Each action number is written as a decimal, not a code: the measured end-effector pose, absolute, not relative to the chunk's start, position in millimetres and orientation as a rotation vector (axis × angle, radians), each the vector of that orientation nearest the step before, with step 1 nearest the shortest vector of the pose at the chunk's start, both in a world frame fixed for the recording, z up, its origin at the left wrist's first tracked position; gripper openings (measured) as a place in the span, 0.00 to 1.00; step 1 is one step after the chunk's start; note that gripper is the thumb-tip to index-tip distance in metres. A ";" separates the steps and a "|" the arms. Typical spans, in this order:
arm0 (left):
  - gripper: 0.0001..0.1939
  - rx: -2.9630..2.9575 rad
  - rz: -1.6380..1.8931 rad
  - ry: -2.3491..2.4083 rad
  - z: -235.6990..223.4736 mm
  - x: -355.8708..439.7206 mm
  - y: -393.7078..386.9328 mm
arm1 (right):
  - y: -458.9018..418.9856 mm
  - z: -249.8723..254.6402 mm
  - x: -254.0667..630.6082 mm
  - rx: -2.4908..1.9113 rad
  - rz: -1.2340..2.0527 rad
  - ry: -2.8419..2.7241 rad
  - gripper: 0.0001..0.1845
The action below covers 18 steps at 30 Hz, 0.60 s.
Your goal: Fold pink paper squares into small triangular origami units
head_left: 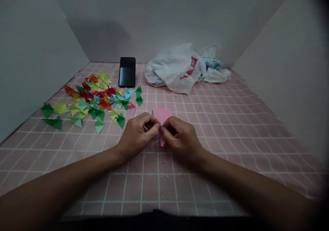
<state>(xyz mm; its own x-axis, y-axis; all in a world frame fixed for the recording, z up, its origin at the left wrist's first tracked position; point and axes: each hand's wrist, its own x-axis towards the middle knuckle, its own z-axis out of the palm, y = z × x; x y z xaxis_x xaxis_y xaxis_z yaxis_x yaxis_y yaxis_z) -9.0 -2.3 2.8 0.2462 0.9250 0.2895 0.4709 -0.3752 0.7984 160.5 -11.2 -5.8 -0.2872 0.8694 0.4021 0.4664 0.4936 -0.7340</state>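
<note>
My left hand (140, 130) and my right hand (181, 135) meet at the fingertips over the middle of the table. Both are closed in a pinch on a small piece of paper (161, 126), of which only a sliver of green shows. Just behind the fingers lies pink square paper (163, 113) with a narrow green strip (152, 113) at its left edge. A small pink folded bit (162, 142) shows beneath the right fingertips; whether it is held or lying there, I cannot tell. The fingers hide most of the held piece.
Many-coloured folded paper pieces (96, 102) spread over the left of the pink checked tablecloth (218, 128). A black phone (127, 72) lies behind them. Further right are a white plastic bag (177, 68) and a crumpled packet (214, 66). Pale walls enclose three sides.
</note>
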 end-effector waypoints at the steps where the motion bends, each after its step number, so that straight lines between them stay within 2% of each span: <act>1: 0.05 1.946 1.032 1.271 2.7 -9.0 -2.3 | -11.1 -5.7 160.4 -1.109 0.644 -1.914 0.11; 9: 0.06 1.828 1.036 1.132 2.5 -15.0 3.8 | -10.4 -2.3 161.2 -1.174 0.815 -1.823 0.11; 18: 0.04 2.183 0.889 0.925 7.4 -28.6 21.3 | -7.8 1.9 163.7 -1.189 0.871 -1.843 0.09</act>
